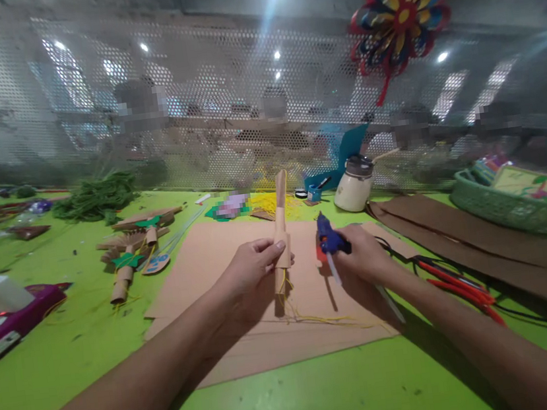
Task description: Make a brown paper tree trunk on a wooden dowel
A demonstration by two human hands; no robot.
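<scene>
My left hand [263,263] is closed round a brown cardboard tube [281,230], held upright, with yellow strings [289,296] trailing from its lower end. To its right, my right hand [359,251] grips a blue glue gun [327,235] whose nozzle points up and away; a pale glue stick shows at its back. A small gap separates the gun from the tube. Beneath both hands lie flat brown cardboard sheets [231,343] on the green table [258,406].
Left stand finished-looking cardboard pieces with green leaf shapes [124,266], a purple power strip [23,319] and green strands [98,196]. A jar [353,185] stands behind. On the right are red-handled scissors [457,285], long cardboard strips [482,239] and a green basket [517,205]. A perforated screen [224,124] rises behind.
</scene>
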